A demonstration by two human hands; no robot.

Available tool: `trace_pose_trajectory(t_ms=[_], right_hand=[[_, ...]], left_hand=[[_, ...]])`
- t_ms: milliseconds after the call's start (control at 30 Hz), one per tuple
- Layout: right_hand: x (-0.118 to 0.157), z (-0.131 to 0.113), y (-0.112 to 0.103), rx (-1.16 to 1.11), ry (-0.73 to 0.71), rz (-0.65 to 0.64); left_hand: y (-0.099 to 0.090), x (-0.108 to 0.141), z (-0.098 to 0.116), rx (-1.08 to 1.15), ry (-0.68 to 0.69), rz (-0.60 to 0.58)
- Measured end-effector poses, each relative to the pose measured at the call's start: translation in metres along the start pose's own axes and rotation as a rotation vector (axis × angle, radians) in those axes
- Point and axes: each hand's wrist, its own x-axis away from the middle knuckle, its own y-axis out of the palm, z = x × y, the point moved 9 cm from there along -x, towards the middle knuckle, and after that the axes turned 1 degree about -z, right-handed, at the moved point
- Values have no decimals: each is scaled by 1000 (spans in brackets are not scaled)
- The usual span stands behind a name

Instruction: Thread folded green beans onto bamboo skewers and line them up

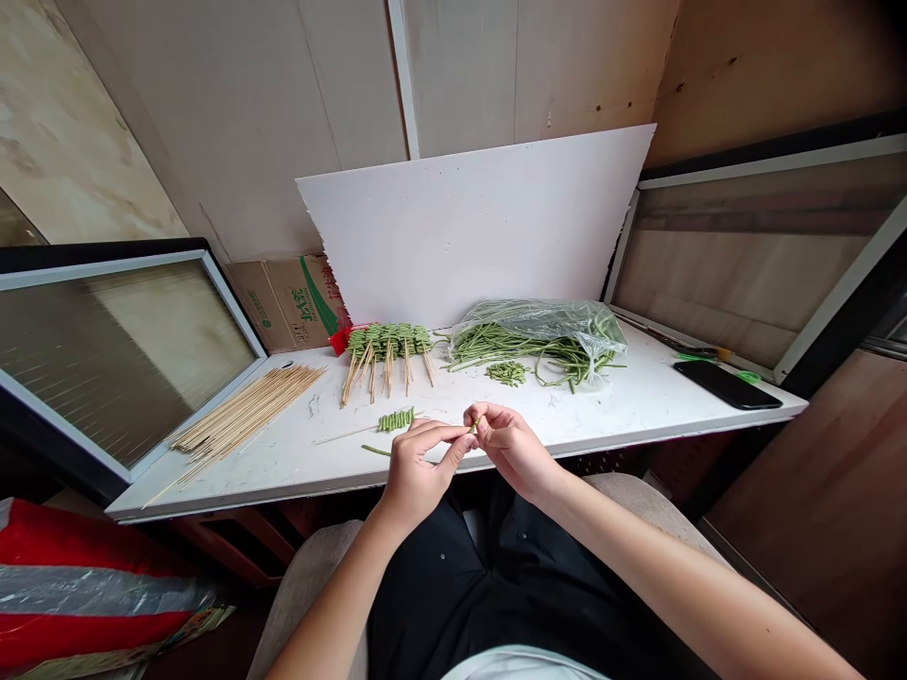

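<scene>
My left hand (pixel 423 469) and my right hand (pixel 511 446) meet above the front edge of the white table, fingers pinched together. Between their fingertips shows a short green stretch of a long bean (pixel 477 422). A thin bean stem (pixel 376 450) pokes out to the left behind my left hand; whether it belongs to the same bean is hidden. Just beyond my left hand lies a bamboo skewer (pixel 347 433) threaded with folded bean (pixel 395 419). Farther back, several filled skewers (pixel 389 342) are stacked, sticks pointing toward me.
Bare bamboo skewers (pixel 248 411) are spread at the left. A clear plastic bag of long beans (pixel 539 335) lies at the back, with short bean bits (pixel 507 373) before it. A black phone (pixel 727 384) rests at the right. Behind stand a white board (pixel 482 236) and a carton (pixel 287 302).
</scene>
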Motion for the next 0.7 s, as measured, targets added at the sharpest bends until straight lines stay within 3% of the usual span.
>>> trace_pose_trajectory(t_ms=[233, 433, 533, 700], right_hand=[[1, -3, -1, 4, -29, 29], [-7, -48, -53, 38, -251, 308], [-7, -57, -46, 56, -258, 240], [5, -49, -18, -3, -193, 138]], left_hand=[[0, -2, 6, 54, -39, -38], [-3, 0, 3, 166, -89, -5], [-1, 3, -10, 234, -167, 29], [3, 9, -29, 306, -259, 57]])
